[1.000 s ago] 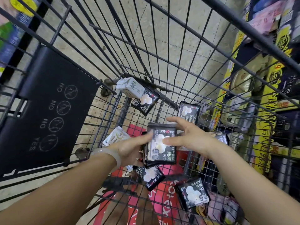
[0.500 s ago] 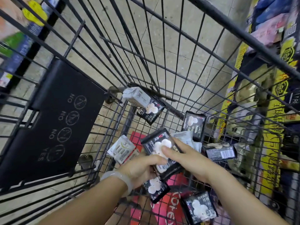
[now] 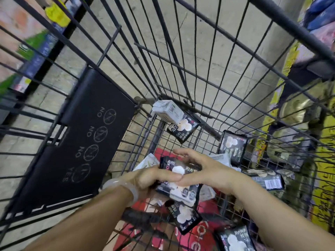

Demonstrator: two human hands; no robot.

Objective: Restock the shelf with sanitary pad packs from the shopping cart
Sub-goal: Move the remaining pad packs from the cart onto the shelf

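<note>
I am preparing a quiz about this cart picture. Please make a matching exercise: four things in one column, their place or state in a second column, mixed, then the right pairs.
Things:
1. black pack
2. grey-white box
3. bracelet
4. black flap

Place or state:
A. on the left wrist
B. held by both hands
C. far corner of the cart floor
D. printed with NO and YES

Pairs: 1-B, 2-C, 3-A, 4-D

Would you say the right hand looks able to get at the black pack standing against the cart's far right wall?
Probably not straight away: the right hand is helping grip a pack with the left hand. Once freed, nothing blocks the way to the standing pack.
</note>
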